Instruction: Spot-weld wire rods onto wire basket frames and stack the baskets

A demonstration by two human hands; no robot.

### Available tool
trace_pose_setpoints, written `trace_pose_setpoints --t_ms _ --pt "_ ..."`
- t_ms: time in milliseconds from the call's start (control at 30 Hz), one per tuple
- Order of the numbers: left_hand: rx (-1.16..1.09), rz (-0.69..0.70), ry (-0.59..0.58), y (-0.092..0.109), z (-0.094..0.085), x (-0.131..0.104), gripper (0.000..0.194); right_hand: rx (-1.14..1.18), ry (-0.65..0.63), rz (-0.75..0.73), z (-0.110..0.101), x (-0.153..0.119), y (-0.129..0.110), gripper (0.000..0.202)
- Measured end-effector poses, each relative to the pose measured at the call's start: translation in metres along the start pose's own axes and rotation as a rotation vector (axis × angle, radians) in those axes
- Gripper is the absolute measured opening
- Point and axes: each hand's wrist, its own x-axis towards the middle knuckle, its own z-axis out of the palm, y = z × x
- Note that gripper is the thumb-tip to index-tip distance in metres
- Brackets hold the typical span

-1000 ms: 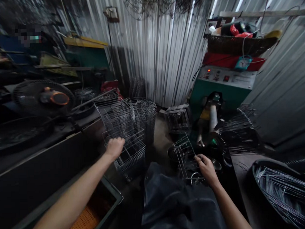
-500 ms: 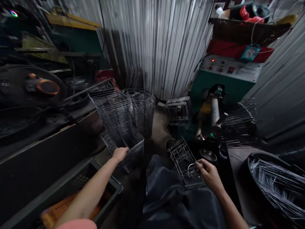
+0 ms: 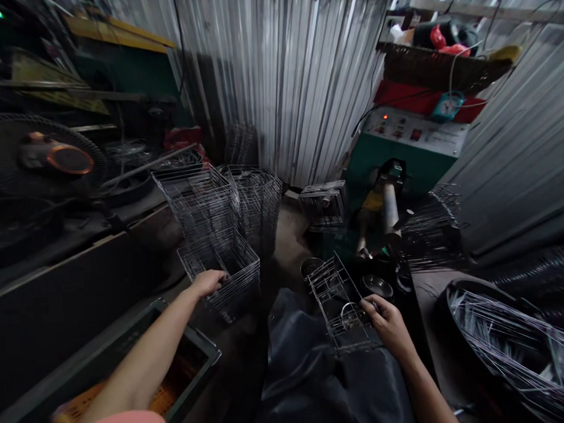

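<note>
At the left, my left hand (image 3: 209, 282) has its fingers closed over the near rim of a stack of wire frames (image 3: 240, 268). Its fingertips are partly hidden by the wires. On the right, my right hand (image 3: 382, 316) pinches the right side of a small wire rack (image 3: 329, 296), which lies tilted above my lap. A bent wire ring shows in the rack close to my fingers. Dark cloth (image 3: 305, 359) covers my legs below it. Taller stacks of wire frames (image 3: 198, 202) rise just behind my left hand.
A green machine (image 3: 400, 161) with a control panel stands at the back right. Beside it, a round black tub (image 3: 455, 285) holds loose wires. A crate (image 3: 208, 353) sits low at the left, and a fan (image 3: 53, 155) stands beyond it. Small bundled wire frames (image 3: 323, 204) stand ahead.
The view has swung slightly to the right, so the surroundings sit further left. My left hand remains at the stack's rim, and my right hand keeps its grip on the rack.
</note>
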Motion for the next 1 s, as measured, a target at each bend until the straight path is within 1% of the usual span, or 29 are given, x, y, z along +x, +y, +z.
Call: trace_pose_setpoints --t_ms 100,167,300,367,400,467,500,567,633,667,700,733,767,800,833,867,933,1000 --pt "-0.042 -0.021 0.01 -0.007 0.002 0.0 0.016 -0.014 -0.019 -0.017 0.003 -0.003 -0.004 0.036" --pt "-0.079 -0.029 0.023 -0.007 0.004 0.002 0.014 -0.031 -0.024 -0.026 0.005 -0.004 -0.007 0.035" --pt "-0.185 -0.042 0.051 -0.003 0.007 0.002 0.004 -0.058 -0.001 -0.047 0.009 -0.007 -0.016 0.033" --pt "-0.251 -0.04 0.107 0.004 0.007 -0.001 0.005 -0.053 0.008 -0.057 0.009 -0.012 -0.026 0.031" --pt "-0.29 -0.025 0.148 0.01 0.007 -0.003 0.008 -0.041 0.002 -0.066 0.007 -0.015 -0.032 0.03" --pt "-0.392 0.046 0.224 0.032 0.008 -0.008 0.024 0.017 -0.021 -0.088 0.002 -0.024 -0.043 0.028" --pt "-0.45 0.1 0.246 0.048 0.01 -0.01 0.033 0.065 -0.026 -0.094 -0.002 -0.028 -0.047 0.027" --pt "-0.568 0.232 0.243 0.09 0.016 -0.018 0.052 0.207 0.016 -0.073 -0.008 -0.037 -0.048 0.026" --pt "-0.832 0.365 0.197 0.139 0.023 -0.032 0.066 0.403 0.154 -0.004 -0.011 -0.046 -0.037 0.028" --pt "-1.117 0.414 0.156 0.163 0.026 -0.041 0.072 0.499 0.245 0.044 -0.01 -0.05 -0.026 0.029" --pt "-1.391 0.434 0.113 0.184 0.027 -0.051 0.077 0.573 0.339 0.096 -0.007 -0.055 -0.013 0.03" --pt "-1.615 0.429 0.077 0.203 0.028 -0.061 0.081 0.61 0.415 0.15 -0.003 -0.06 0.003 0.031" --pt "-1.775 0.399 0.047 0.218 0.027 -0.071 0.083 0.589 0.459 0.207 0.002 -0.066 0.021 0.03" --pt "-1.838 0.358 0.022 0.23 0.025 -0.079 0.083 0.516 0.477 0.263 0.007 -0.073 0.039 0.029" --pt "-1.832 0.319 -0.007 0.238 0.023 -0.084 0.084 0.404 0.447 0.309 0.013 -0.082 0.056 0.028" --pt "-1.771 0.282 -0.047 0.243 0.023 -0.087 0.085 0.292 0.411 0.351 0.018 -0.091 0.072 0.028" --pt "-1.578 0.212 -0.133 0.248 0.026 -0.086 0.093 0.163 0.369 0.404 0.024 -0.11 0.098 0.026" --pt "-1.415 0.153 -0.188 0.247 0.04 -0.081 0.102 0.093 0.357 0.433 0.023 -0.125 0.114 0.021"
